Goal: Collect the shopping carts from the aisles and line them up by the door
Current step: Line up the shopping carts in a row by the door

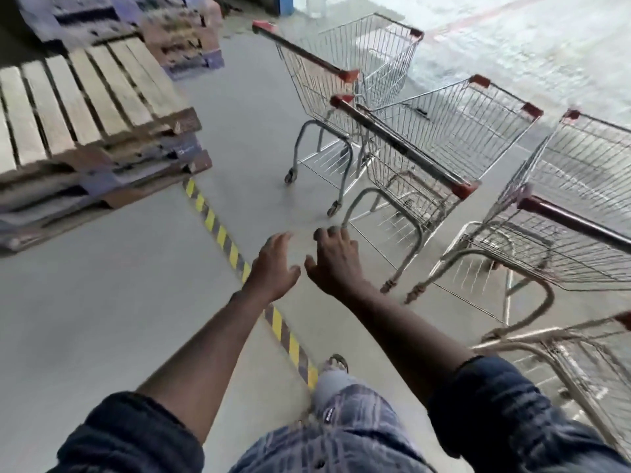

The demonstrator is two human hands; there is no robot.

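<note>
- Four wire shopping carts stand together on the right of the frame, next to a bright patch of floor at the upper right that may be the doorway; no door itself can be made out
- The farthest cart (375, 46) sits at the upper middle, and the second cart (403, 145) is just beside it, with its front corner close to or touching the first one's basket
- The third cart (573, 220) stands at the right edge and the fourth cart (587, 356) is cut off at the lower right; they are side by side at slightly different angles, a loose row and not nested
- The left hand (273, 264) and right hand (336, 264) reach forward at the centre, fingers loosely spread and gripping nothing
- The right hand's fingertips overlap the second cart's lower frame in the view; I cannot tell whether they touch it
- Stacked wooden pallets (85, 97) fill the upper left, and a yellow-and-black floor stripe (222, 233) runs diagonally under the arms
- Judgement: the gathering looks well advanced, with four carts already grouped; what seems left is squaring them into a straighter line, and fetching any others, which this view cannot show
</note>
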